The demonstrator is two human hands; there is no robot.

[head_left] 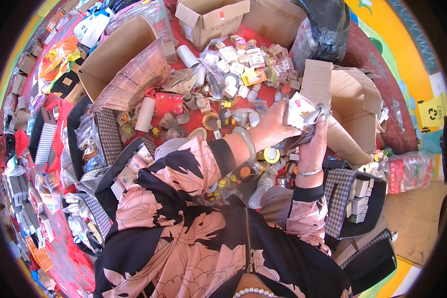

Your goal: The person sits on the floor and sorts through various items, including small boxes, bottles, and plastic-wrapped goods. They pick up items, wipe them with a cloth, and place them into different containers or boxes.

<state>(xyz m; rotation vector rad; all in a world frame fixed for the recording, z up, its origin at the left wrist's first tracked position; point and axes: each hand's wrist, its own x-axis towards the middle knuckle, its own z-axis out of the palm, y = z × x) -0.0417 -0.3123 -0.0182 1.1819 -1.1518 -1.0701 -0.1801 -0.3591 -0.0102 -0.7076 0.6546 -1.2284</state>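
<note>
My left hand, a pale bangle on its wrist, is closed around the side of a small white packet with pink and green print. Just to its right my right hand, below a silver bracelet, pinches crumpled grey film or foil at the packet's edge. Whether film and packet are one piece I cannot tell. Both hands are raised over a heap of small boxes, bottles and jars. Beneath them lies a round yellow-rimmed lid or jar.
An open cardboard box stands close at the right, a black plastic bag behind it. Another open carton is at the back. Checked fabric bins flank my body. A white cylinder stands at the left among mixed packages.
</note>
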